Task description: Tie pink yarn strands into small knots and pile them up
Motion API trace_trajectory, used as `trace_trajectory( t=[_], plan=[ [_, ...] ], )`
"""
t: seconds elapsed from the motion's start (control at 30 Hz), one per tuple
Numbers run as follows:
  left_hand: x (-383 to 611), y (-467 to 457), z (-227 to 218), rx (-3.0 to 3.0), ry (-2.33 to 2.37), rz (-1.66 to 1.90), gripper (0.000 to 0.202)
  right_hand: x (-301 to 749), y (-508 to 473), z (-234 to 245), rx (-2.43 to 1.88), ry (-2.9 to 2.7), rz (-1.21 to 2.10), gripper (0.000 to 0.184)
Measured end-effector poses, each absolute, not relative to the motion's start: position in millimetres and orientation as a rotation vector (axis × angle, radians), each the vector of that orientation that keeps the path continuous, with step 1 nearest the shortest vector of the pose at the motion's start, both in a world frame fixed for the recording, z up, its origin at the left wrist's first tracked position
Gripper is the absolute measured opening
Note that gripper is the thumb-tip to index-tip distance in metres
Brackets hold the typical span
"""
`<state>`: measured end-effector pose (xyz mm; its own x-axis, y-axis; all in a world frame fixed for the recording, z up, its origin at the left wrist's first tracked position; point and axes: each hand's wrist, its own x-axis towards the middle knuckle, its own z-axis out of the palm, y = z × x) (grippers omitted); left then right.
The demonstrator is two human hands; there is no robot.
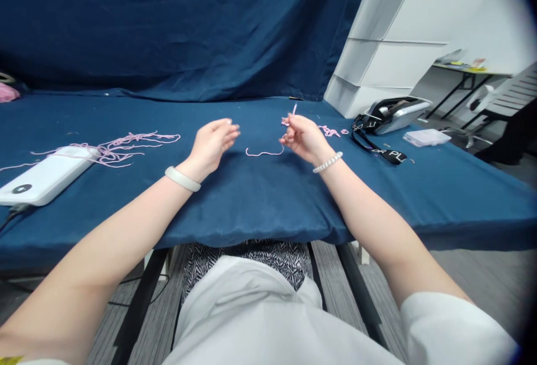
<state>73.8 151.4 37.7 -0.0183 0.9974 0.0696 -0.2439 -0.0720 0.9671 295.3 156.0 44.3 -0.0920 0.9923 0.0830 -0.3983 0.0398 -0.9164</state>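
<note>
My right hand (302,137) is closed on a thin pink cord (265,153). One end of the cord stands up above the fingertips. Its loose tail trails to the left, below the hand, over the blue cloth. My left hand (213,142) hovers above the cloth to the left of that tail, fingers loosely curved and apart, with nothing visible in it. Farther left lies a loose bundle of pink cords (121,146). Behind and beside my right hand are short pink cord pieces (329,131), partly hidden by the hand.
A white power bank (50,175) with a cable is at the left, cords draped across it. At the right are a black-and-white device (396,113), a black lettered strap (388,155) and a clear flat case (427,137). White boxes (377,63) stand behind them.
</note>
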Motion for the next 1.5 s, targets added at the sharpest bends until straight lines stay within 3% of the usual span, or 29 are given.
trace_trajectory(
  t=[0.13, 0.23, 0.47, 0.93, 1.5],
  plan=[
    [87.0, 140.8, 30.8, 0.901, 0.938, 0.617, 0.048, 277.8, 142.7, 38.6, -0.767, -1.178, 1.558, 0.02],
    [96.0, 133.5, 27.3, 0.819, 0.771, 0.424, 0.056, 269.4, 133.4, 37.6, -0.642, -1.324, 1.669, 0.026],
    [92.7, 135.0, 29.4, 0.772, 0.73, 0.838, 0.017, 277.7, 133.7, 39.9, -0.599, -1.423, 1.695, 0.029],
    [61.1, 168.6, 44.9, 0.691, 0.817, 1.569, 0.015, 291.5, 156.7, 35.0, -1.028, -1.209, 1.516, 0.019],
    [35.9, 186.3, 51.8, 0.757, 0.781, 1.792, 0.015, 309.7, 173.4, 33.1, -1.225, -0.8, 1.333, 0.019]
  ],
)
